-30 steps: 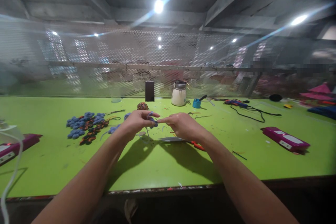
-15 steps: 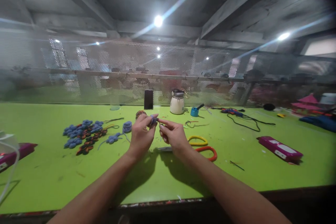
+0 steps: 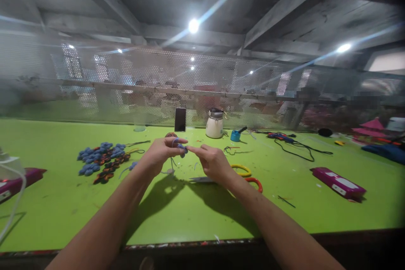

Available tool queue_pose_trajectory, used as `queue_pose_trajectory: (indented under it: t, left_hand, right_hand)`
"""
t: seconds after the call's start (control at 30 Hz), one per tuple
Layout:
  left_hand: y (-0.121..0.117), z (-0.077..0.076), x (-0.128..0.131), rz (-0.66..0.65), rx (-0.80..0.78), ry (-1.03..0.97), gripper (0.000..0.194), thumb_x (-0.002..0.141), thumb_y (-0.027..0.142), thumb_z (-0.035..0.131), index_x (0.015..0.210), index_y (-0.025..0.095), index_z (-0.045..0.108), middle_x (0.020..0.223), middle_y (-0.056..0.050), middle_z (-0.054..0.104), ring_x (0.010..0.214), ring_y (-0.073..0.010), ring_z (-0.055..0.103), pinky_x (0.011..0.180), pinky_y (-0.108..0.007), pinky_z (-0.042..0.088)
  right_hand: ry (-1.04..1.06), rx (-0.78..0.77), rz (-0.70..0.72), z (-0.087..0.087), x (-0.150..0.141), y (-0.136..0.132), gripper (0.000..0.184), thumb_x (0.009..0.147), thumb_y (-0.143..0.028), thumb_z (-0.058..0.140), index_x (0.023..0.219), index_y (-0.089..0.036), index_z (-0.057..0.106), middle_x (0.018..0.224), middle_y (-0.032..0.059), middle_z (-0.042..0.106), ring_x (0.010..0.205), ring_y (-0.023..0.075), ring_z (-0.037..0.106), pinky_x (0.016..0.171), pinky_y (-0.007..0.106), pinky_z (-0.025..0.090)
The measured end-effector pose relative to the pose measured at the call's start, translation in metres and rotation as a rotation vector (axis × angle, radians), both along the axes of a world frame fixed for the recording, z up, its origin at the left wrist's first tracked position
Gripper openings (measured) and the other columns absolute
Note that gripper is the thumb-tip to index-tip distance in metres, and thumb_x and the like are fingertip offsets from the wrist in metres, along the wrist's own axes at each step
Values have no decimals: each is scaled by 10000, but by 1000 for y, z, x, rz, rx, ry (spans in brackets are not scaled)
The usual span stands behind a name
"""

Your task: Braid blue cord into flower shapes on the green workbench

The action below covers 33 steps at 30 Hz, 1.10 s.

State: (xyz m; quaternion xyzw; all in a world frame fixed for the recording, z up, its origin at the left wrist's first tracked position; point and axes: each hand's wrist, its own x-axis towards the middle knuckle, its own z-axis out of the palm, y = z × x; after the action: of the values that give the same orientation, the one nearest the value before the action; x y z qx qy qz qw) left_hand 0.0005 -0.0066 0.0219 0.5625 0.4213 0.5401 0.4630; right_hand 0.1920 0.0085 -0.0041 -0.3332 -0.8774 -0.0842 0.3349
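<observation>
My left hand (image 3: 157, 154) pinches a small blue crochet piece (image 3: 182, 150), and blue yarn (image 3: 174, 141) loops over its fingers. Close against the piece from the right is my right hand (image 3: 215, 163), its index fingertip at the edge of the work and the other fingers curled. Whatever those curled fingers grip is hidden. Yarn hangs below the left hand to the table. Scissors (image 3: 202, 179) with yellow and orange handles lie partly under my right wrist. Left of my hands are blue crochet flowers (image 3: 89, 156) and black-and-orange ones (image 3: 109, 171); another blue flower is partly covered by my left forearm.
On the green table (image 3: 190, 219) a phone (image 3: 180, 119) stands before a mesh divider (image 3: 152, 101). Beside it are a white jar (image 3: 214, 124) and a blue pot (image 3: 235, 136). Purple boxes (image 3: 338, 184) lie right and left. Cords and thread scraps lie farther back.
My left hand has tilted lower and left, exposing more of the blue piece and the yarn over its fingers. The blue yarn coil beside it is now hidden. My right index finger points more toward the work.
</observation>
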Motion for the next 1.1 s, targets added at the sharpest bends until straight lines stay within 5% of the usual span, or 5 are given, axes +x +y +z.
queue_pose_trajectory:
  t: [0.27, 0.5, 0.63, 0.8, 1.1]
  left_hand:
    - [7, -2, -9, -6, -15, 76, 225, 515, 102, 698, 736, 141, 700, 632, -9, 635, 637, -141, 544, 663, -288, 377]
    - [4, 2, -11, -155, -94, 27, 117, 513, 68, 652, 605, 129, 612, 561, 2, 535, 516, -95, 450, 505, -243, 309]
    - [3, 1, -9, -167, -100, 13, 220, 545, 73, 661, 758, 124, 650, 581, 12, 528, 534, -100, 470, 531, -249, 325]
    - [0, 0, -4, -206, -102, -17, 478, 577, 63, 658, 1051, 118, 634, 713, -20, 594, 664, -128, 529, 653, -277, 360]
    - [3, -6, 2, -161, -19, 38, 669, 569, 59, 651, 1226, 123, 545, 706, -22, 616, 647, -138, 538, 649, -287, 368]
  right_hand:
    - [-245, 74, -126, 3, -2, -5, 565, 787, -49, 442, 1287, -305, 497, 770, 48, 608, 564, 124, 444, 527, 252, 239]
    - [-11, -202, 235, 10, 5, -4, 452, 806, -55, 441, 1202, -213, 592, 762, 41, 647, 607, 109, 451, 586, 218, 322]
    - [180, -461, 362, 8, 6, -1, 364, 837, -156, 458, 1161, -166, 624, 702, 15, 606, 518, 72, 334, 519, 197, 301]
    - [388, -707, 411, 5, 3, 2, 385, 798, -219, 513, 1153, -119, 625, 510, -54, 375, 472, 63, 227, 455, 201, 228]
    - [612, -893, 374, 0, -4, 8, 446, 729, -221, 566, 1145, -68, 615, 428, -91, 339, 410, 50, 220, 423, 207, 219]
